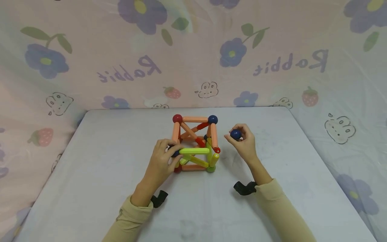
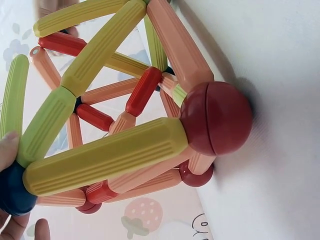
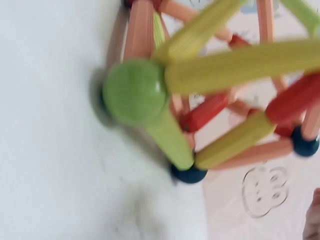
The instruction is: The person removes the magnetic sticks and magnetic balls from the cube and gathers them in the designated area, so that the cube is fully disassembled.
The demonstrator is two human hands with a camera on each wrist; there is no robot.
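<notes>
A cube-like frame of magnetic rods and balls stands at the table's middle, with a salmon rod (image 1: 195, 167) along its bottom front. My left hand (image 1: 158, 164) grips a dark blue ball (image 2: 15, 190) at its upper front left corner. From that ball a light green rod (image 1: 195, 151) runs right, its far end bare near a red rod tip (image 1: 217, 150) and an upright yellow rod (image 1: 215, 158). To the right of the frame, my right hand (image 1: 248, 146) pinches another dark blue ball (image 1: 235, 134) between thumb and fingers, apart from the rods.
Other balls join the frame's corners: red (image 1: 177, 118) and blue (image 1: 213, 119) at the top back, green (image 1: 210, 168) at the bottom front right. Black curved mounts (image 1: 245, 188) sit at both wrists. A patterned curtain (image 1: 193, 50) hangs behind the white table (image 1: 121, 127).
</notes>
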